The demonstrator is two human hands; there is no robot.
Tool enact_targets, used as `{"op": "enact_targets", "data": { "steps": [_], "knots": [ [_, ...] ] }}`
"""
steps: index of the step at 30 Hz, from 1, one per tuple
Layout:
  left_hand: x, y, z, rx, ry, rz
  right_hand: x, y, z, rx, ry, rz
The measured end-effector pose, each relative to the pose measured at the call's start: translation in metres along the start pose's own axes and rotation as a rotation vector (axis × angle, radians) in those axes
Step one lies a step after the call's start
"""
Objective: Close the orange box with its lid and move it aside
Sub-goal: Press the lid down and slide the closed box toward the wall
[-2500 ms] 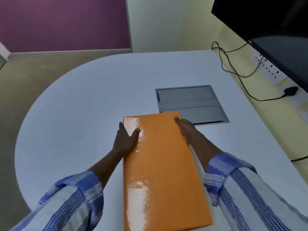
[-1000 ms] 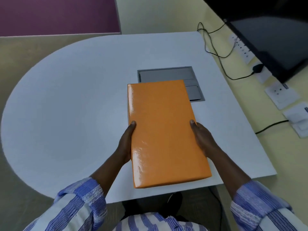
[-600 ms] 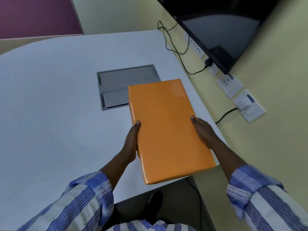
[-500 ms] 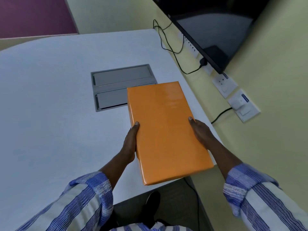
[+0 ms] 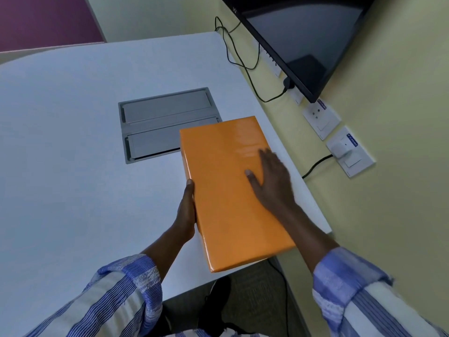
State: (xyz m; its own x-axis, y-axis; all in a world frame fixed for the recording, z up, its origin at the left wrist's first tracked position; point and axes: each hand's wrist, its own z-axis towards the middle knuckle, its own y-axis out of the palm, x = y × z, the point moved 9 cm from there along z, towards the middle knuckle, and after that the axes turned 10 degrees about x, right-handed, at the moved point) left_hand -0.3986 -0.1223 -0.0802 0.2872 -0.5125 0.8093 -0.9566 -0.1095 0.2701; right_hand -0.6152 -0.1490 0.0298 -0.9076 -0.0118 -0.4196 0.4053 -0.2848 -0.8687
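The orange box (image 5: 226, 210) is closed, its glossy lid covering the top. It lies near the right edge of the white table (image 5: 73, 142), its near corner past the table's front edge. My left hand (image 5: 185, 210) grips the box's left side, thumb on the lid's edge. My right hand (image 5: 272, 181) lies flat on the lid's right half with fingers spread, slightly blurred. I cannot tell whether the box rests fully on the table or is partly held up.
A grey cable hatch (image 5: 165, 122) is set into the table just left of the box's far end. A dark monitor (image 5: 303, 32), black cables (image 5: 238, 52) and wall sockets (image 5: 320, 117) line the yellow wall on the right. The floor shows beyond the table's front edge.
The box has moved right, toward the table's right edge. My right hand left the box's right side and now lies flat on the lid. My left hand keeps its grip.
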Motion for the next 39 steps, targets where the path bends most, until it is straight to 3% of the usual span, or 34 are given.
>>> {"op": "enact_targets", "data": {
  "steps": [2, 6, 26, 39],
  "knots": [
    [0.0, 0.007, 0.003, 0.02, -0.011, 0.018, -0.028, 0.022, -0.008, -0.11, -0.142, -0.059],
    [-0.004, 0.026, 0.008, 0.013, -0.033, 0.002, -0.029, 0.052, -0.02, -0.255, -0.187, -0.192],
    [-0.027, 0.117, 0.019, 0.01, -0.129, 0.132, 0.062, 0.01, 0.005, -0.232, -0.148, -0.229],
    [-0.027, 0.113, 0.02, -0.037, -0.135, 0.225, 0.063, 0.003, 0.008, -0.217, -0.119, -0.207]
  ]
}}
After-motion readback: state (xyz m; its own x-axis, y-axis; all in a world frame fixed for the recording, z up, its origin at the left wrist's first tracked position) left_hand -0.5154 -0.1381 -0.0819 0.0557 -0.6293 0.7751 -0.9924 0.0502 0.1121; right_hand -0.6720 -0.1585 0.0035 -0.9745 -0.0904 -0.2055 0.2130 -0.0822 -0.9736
